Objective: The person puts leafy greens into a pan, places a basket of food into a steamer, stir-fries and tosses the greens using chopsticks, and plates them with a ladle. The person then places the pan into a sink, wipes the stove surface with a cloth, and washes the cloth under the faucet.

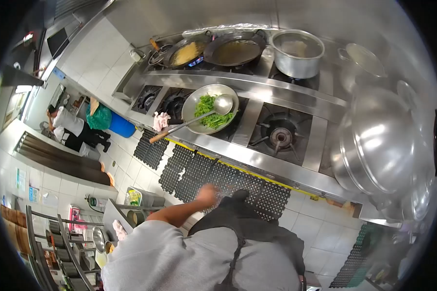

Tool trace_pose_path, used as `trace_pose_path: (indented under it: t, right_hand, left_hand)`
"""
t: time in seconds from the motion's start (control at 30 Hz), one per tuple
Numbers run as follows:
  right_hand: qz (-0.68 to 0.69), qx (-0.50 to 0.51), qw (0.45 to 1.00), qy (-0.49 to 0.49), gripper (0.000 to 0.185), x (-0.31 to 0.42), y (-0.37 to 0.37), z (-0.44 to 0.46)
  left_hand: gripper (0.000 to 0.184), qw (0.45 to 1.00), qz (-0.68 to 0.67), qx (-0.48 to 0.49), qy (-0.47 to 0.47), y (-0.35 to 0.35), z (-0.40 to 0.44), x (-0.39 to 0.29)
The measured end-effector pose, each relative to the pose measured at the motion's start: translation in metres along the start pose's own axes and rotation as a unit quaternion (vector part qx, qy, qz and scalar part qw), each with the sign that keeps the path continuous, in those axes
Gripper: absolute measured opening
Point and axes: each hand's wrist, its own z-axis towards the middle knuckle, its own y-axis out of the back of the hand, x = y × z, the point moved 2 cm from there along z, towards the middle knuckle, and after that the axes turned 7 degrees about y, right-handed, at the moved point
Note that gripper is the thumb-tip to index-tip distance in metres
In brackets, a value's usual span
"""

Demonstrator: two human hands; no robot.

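Observation:
My left hand hangs in front of my dark apron, over the black floor mat. Its fingers are smeared by motion, so I cannot make out whether they hold anything. My right hand is out of view. Ahead on the front stove, a wok holds leafy greens. A metal ladle rests across it, its wooden handle sticking out past the rim toward the left. A pinkish cloth lies by the wok's dark handle. Neither the wok nor the ladle is touched by my left hand.
Two dark woks and a tall pot stand on the back row. A bare burner is right of the greens, with large steel pots beyond. Another person bends at the far left. Shelves stand behind left.

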Motion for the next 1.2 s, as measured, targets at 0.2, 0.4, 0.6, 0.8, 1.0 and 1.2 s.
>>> trace_pose_path:
  t: [0.2, 0.4, 0.6, 0.8, 1.0, 1.2]
  right_hand:
    - [-0.102, -0.078, 0.991, 0.030, 0.055, 0.136, 0.072, 0.062]
    - [-0.077, -0.209, 0.967, 0.127, 0.051, 0.341, 0.082, 0.143]
    - [0.465, 0.061, 0.858, 0.209, 0.049, 0.618, -0.047, 0.255]
    - [0.757, 0.090, 0.623, 0.174, 0.041, 0.708, -0.067, 0.258]
    - [0.093, -0.353, 0.914, 0.177, 0.039, 0.672, -0.049, 0.191]
    - [0.010, -0.403, 0.906, 0.125, 0.045, 0.639, -0.079, 0.179]
  left_hand:
    - [0.065, 0.788, -0.304, -0.343, 0.410, 0.106, 0.082, 0.347]
    - [0.064, 0.852, -0.486, 0.067, 0.184, 0.277, 0.151, 0.324]
    - [0.062, 0.787, -0.440, 0.431, -0.037, 0.280, 0.126, 0.241]
    - [0.060, 0.780, -0.341, 0.509, -0.129, 0.249, 0.107, 0.252]
    - [0.056, 0.861, -0.386, 0.330, -0.011, 0.218, 0.121, 0.392]
    - [0.044, 0.808, -0.483, 0.322, 0.104, 0.249, 0.112, 0.445]
